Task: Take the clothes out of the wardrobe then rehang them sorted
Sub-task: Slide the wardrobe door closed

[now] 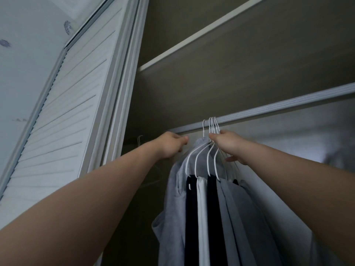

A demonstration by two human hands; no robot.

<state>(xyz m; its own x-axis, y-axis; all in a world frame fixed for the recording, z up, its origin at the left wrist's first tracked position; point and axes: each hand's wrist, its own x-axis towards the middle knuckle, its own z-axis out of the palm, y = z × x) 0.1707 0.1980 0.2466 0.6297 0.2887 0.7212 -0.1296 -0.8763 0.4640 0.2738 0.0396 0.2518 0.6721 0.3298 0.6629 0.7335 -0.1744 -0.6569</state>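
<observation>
I am looking up into a dim wardrobe [192, 89], its white louvred door [67, 116] standing open well to the left of the rail [278, 107]. A shelf [201, 33] is running across above the rail. A bunch of white wire hangers [211, 125] is hooking over the rail near its left end. The clothes [211, 217] are hanging from them straight below the rail: a pale grey-blue shirt [172, 198] at the left, then dark, white and grey pieces packed side by side.

My right hand [227, 144] is reaching up just under the rail and pinching the hanger necks together, fingers curling round the wires. My left hand [169, 144] is sitting just below the rail's left end, beside the shirt's collar, with fingers curling. I cannot tell whether it is holding anything. A spare hanger [140, 140] is showing faintly in the shadow beyond the rail's left end.
</observation>
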